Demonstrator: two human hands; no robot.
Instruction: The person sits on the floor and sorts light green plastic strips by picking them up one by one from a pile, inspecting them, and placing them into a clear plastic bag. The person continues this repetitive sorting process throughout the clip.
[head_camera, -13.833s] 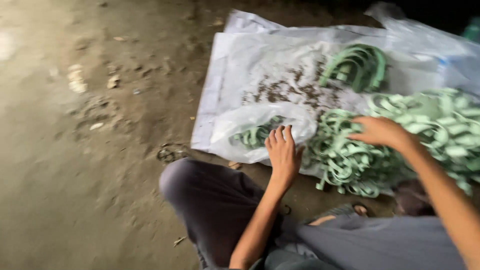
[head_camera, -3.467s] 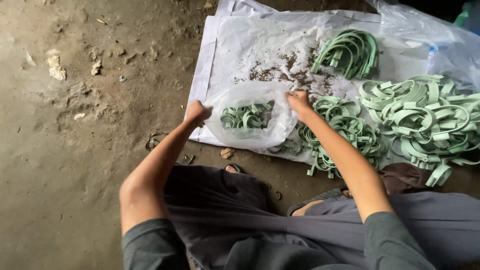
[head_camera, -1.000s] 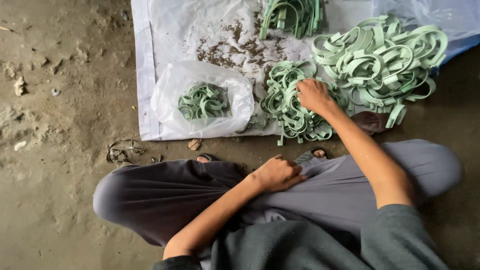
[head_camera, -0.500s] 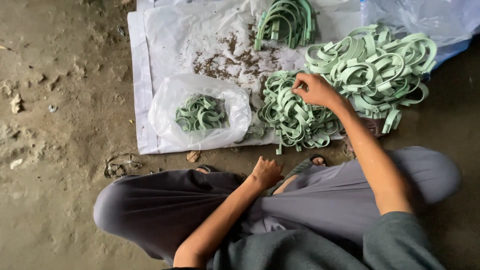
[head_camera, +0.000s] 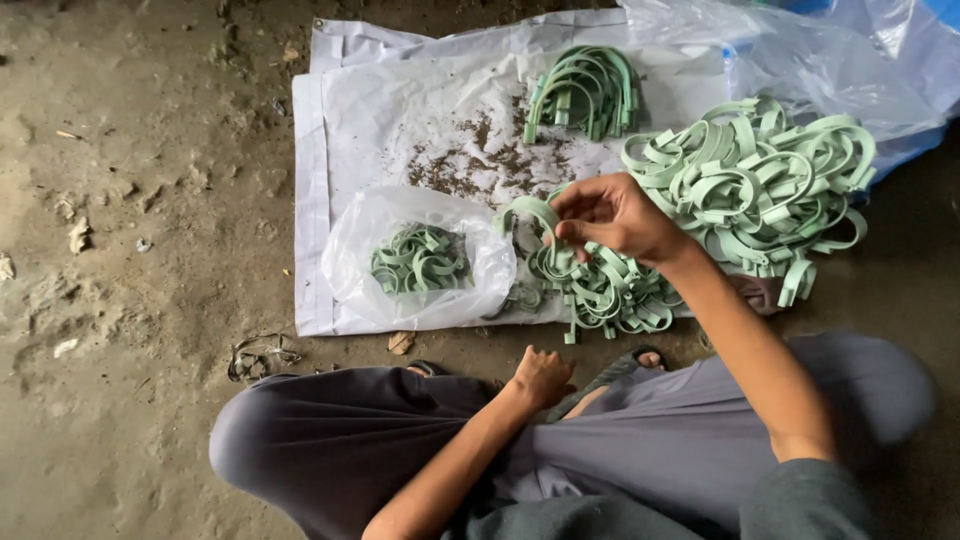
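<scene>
Head cam, looking straight down at someone sitting cross-legged on a dirt floor. The white sheet (head_camera: 370, 130) spread in front of them is the landmark here. Right hand (head_camera: 612, 215) is up over the sheet's near edge, fingers pinched together on one pale green band (head_camera: 530, 212) that curls out to the left of the fingertips. Right under that hand there's a small heap (head_camera: 600, 290) of the same bands, sitting at the sheet's near right corner. Left hand (head_camera: 540, 377) is off the sheet, just past its near edge, resting on the grey trouser leg (head_camera: 350, 440) with fingers loosely curled and holding nothing. A clear bag (head_camera: 400, 285) lies on the near part of the sheet with a handful of bands inside. A bigger pile (head_camera: 760, 180) sits off the sheet's right side, a tidy bundle (head_camera: 585, 90) at its far edge, and brown crumbs (head_camera: 470, 165) are scattered mid-sheet.
</scene>
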